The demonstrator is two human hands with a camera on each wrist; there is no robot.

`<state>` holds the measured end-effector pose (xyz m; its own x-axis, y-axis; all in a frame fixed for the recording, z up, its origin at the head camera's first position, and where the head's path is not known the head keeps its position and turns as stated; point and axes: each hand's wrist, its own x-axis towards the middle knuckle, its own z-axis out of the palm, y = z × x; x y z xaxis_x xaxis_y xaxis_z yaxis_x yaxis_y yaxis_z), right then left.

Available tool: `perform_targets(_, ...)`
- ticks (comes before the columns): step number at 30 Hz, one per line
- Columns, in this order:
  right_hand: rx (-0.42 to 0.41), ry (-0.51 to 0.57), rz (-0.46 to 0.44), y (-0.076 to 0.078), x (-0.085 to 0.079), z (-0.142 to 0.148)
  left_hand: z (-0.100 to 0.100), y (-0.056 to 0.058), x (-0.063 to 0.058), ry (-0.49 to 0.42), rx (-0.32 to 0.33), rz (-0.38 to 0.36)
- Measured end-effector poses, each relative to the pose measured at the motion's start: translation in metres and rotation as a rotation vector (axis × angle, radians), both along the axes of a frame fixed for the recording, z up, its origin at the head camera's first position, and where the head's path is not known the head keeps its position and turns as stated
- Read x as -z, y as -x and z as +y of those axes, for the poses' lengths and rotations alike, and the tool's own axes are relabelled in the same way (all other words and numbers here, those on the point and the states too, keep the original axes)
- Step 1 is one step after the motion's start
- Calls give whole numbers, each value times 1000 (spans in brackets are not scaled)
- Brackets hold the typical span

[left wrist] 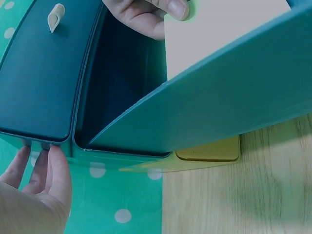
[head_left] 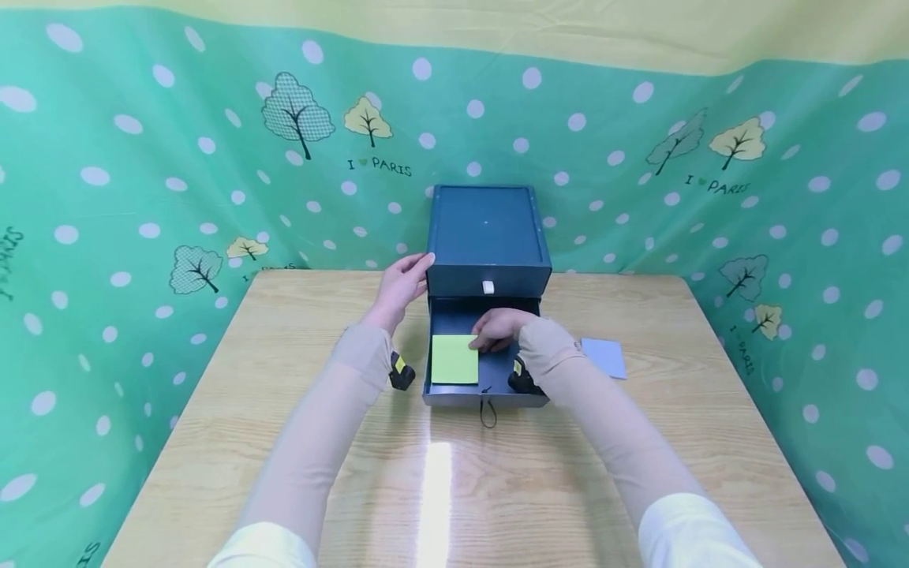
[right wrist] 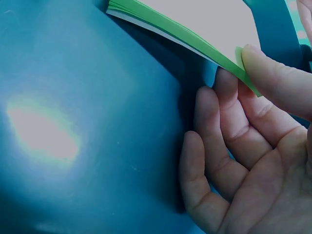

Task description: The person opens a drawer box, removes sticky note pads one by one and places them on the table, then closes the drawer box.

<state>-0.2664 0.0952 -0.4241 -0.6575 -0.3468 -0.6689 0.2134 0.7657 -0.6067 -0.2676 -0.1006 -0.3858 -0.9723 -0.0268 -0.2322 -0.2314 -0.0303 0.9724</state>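
A dark blue drawer cabinet [head_left: 486, 229] has its lower drawer [head_left: 488, 400] pulled out. Inside the drawer, toward its left side, is a yellow-green sticky note pad [head_left: 454, 361]. My right hand [head_left: 500, 327] pinches the pad by its right edge; in the right wrist view the thumb [right wrist: 273, 75] lies on top and fingers sit beneath. That pad [right wrist: 190, 22] is tilted above the drawer floor there. My left hand [head_left: 400, 293] rests its extended fingers [left wrist: 59, 170] against the cabinet's left side, beside the closed upper drawer.
A light blue sticky note pad [head_left: 604, 358] lies on the wooden table [head_left: 298, 379], right of the drawer. The closed drawer has a small white pull tab [head_left: 488, 288]; a dark cord loop [head_left: 488, 414] hangs from the open one. A green dotted curtain [head_left: 398, 189] stands behind.
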Motion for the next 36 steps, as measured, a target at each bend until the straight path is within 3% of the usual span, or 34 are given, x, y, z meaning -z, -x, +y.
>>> perform_targets(14,74,90,-46,-2,-1,9,2,-1,3,-16,5,-4)
perform_targets(28,81,122,-32,12,-22,18,2,7,-7,22,0,34)
perform_targets(36,53,138,-88,10,-15,20,2,2,-3,28,-4,-14)
